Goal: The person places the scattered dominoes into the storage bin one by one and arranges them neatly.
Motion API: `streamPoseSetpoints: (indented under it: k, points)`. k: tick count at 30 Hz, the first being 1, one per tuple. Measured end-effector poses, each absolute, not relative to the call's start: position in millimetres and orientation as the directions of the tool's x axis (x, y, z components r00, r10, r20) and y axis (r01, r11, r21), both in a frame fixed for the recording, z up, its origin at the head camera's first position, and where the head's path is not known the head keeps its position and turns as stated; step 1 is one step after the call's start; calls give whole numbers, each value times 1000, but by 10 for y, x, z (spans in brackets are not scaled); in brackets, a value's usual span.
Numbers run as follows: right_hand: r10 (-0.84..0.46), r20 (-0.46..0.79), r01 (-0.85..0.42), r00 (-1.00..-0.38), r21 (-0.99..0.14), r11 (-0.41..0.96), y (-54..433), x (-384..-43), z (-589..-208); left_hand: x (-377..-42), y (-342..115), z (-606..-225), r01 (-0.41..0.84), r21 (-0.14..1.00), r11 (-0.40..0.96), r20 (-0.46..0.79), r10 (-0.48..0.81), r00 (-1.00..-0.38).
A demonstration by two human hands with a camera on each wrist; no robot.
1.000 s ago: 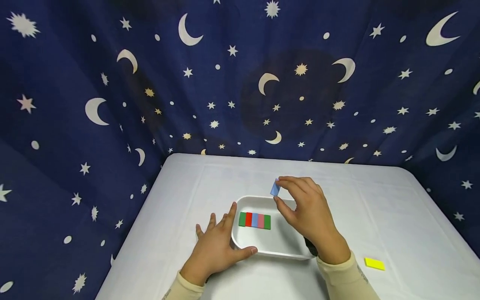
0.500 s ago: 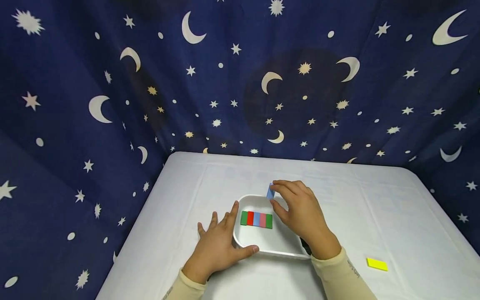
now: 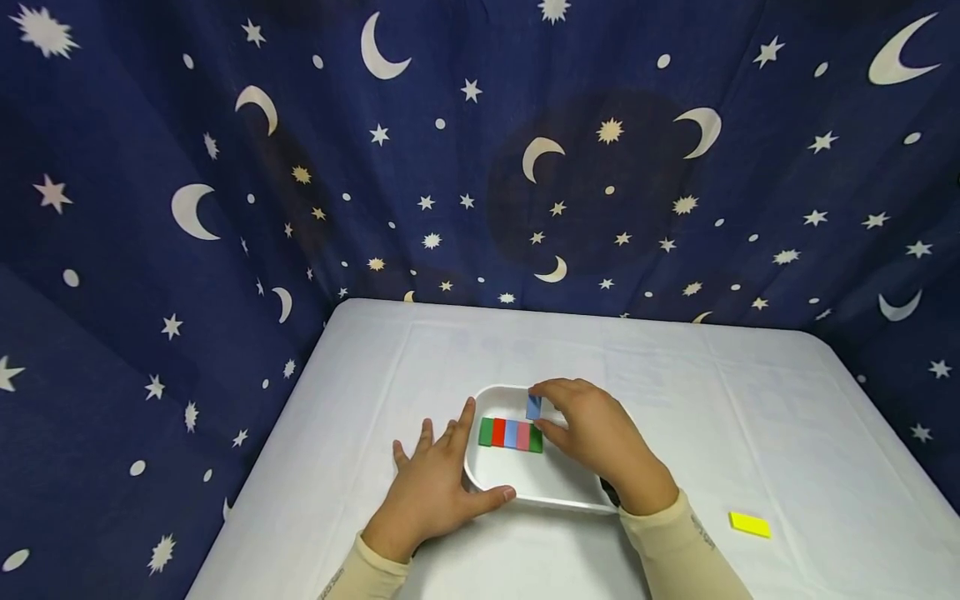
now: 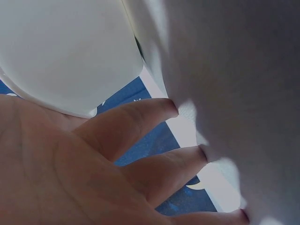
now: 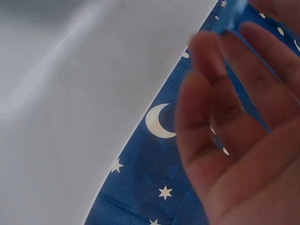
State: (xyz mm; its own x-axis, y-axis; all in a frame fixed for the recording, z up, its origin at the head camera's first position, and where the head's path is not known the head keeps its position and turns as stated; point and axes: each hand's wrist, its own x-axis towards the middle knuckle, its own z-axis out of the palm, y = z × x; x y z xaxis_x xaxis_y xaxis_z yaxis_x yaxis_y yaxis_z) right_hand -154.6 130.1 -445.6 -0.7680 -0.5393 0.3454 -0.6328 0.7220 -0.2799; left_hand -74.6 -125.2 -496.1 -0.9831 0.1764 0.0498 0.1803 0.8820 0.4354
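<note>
In the head view, my right hand [image 3: 600,437] pinches a light blue rectangular tile [image 3: 533,407] between thumb and fingertips, upright just behind a row of tiles. The row lies side by side in a white tray [image 3: 513,477]: green [image 3: 486,432], red [image 3: 498,432], blue [image 3: 511,434], pink [image 3: 522,436] and another green tile [image 3: 536,439] at the right end. My left hand [image 3: 427,492] is spread at the tray's left corner, index finger along the left side and thumb by the front rim. The right wrist view catches a blurred blue tile [image 5: 230,16] at the fingertips.
A yellow tile [image 3: 750,524] lies on the white-covered table [image 3: 720,433] to the right of the tray. A dark blue curtain [image 3: 480,167] with moons and stars hangs behind the table and at its sides.
My right hand has brought the blue tile down and left, from above the tray's back rim to close behind the row. The left hand has stayed at the tray's corner.
</note>
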Motion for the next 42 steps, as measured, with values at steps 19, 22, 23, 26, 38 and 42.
streamPoseSetpoints:
  k: [19, 22, 23, 26, 38, 42]
  points:
    - [-561, 17, -535, -827, -328, 779, 1339, -1522, -4540, -759, -1268, -4968, 183, 426, 886, 53, 177, -983]
    - [-535, -12, -507, -845, -305, 807, 1348, -1520, -4538, -758, -1267, -4963, 182, 426, 886, 53, 176, -983]
    - [-527, -20, -497, -850, -300, 814, 1349, -1519, -4540, -759, -1266, -4964, 182, 426, 886, 54, 176, -983]
    - [-508, -46, -474, -860, -300, 828, 1353, -1515, -4547, -755, -1262, -4967, 183, 429, 885, 54, 178, -983]
    - [-495, -5, -470, -869, -303, 829, 1346, -1531, -4544, -755, -1262, -4971, 179, 431, 885, 54, 173, -984]
    - [-473, -12, -446, -881, -311, 839, 1343, -1535, -4536, -754, -1259, -4969, 179, 432, 884, 55, 172, -984]
